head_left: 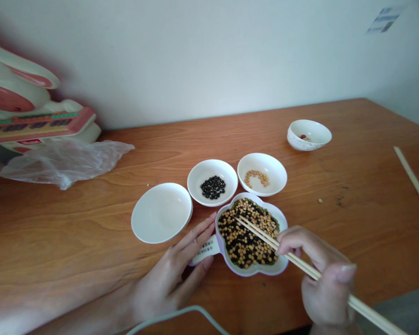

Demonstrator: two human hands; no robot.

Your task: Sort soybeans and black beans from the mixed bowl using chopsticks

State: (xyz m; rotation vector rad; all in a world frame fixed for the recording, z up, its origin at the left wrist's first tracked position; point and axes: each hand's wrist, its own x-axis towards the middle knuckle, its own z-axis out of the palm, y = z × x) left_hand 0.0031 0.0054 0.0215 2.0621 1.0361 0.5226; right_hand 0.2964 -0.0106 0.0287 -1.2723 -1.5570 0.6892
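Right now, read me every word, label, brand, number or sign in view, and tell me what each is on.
Handle label on the scalloped dish: dark characters, too small to read surely.
Red plate on the toy keyboard: pale lettering, too blurred.
Marked patch on the wall: too blurred.
Nothing can be quoted with certainty.

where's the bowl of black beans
In the head view, the bowl of black beans sits near the centre, between the plain white bowl on its left and the bowl of yellow beans on its right, behind the flower-shaped dish.
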